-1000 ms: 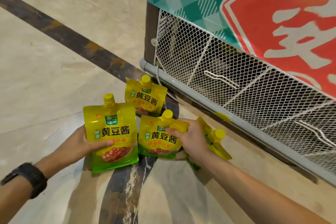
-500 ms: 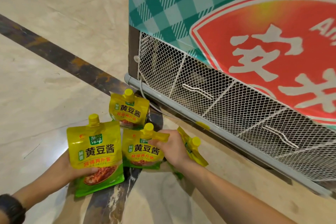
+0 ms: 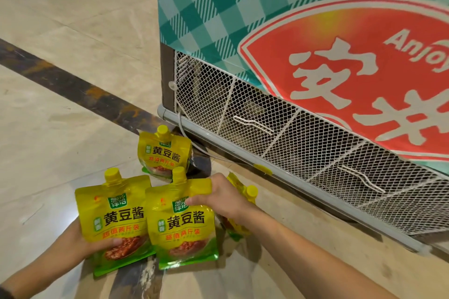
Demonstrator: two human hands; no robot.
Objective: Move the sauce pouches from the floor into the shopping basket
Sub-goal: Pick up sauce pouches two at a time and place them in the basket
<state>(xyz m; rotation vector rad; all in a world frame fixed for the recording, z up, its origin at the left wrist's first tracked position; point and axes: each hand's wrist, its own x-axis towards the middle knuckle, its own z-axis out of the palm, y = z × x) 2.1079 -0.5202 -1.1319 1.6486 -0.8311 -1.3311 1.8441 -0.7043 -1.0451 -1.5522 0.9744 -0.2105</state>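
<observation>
Carrying two at once wants firm holds: the left hand (image 3: 70, 247) curls round the lower edge of one yellow-and-green spouted plastic sauce pouch (image 3: 119, 221), while the right hand (image 3: 226, 199) merely pinches the top corner of a second such pouch (image 3: 182, 226), a grip probably worth deepening. Just beyond, a third pouch (image 3: 250, 194) lies tilted on the beige tiled floor (image 3: 73, 80). A fourth pouch (image 3: 162, 153) lies by the teal-checked freezer cabinet (image 3: 218, 7); the shopping basket is out of view.
</observation>
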